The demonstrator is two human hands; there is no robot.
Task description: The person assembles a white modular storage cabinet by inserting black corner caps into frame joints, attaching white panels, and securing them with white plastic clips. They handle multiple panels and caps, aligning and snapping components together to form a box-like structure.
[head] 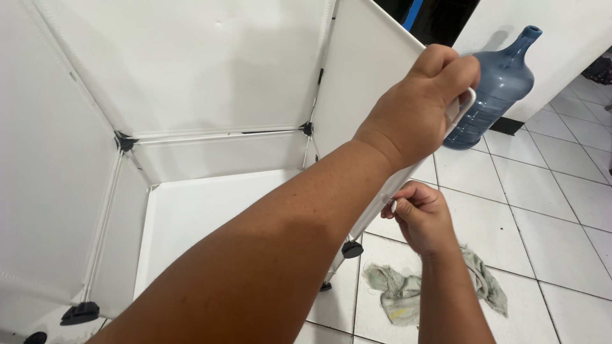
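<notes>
Smooth flat white plastic panel [357,83] between both gripping hands [417,108]

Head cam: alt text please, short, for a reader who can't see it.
Two bare hands hold the free edge of a white plastic panel on a modular cube cabinet: left hand grips high up, right hand pinches lower down. A blue water jug and a crumpled rag sit on the white tile floor.
</notes>
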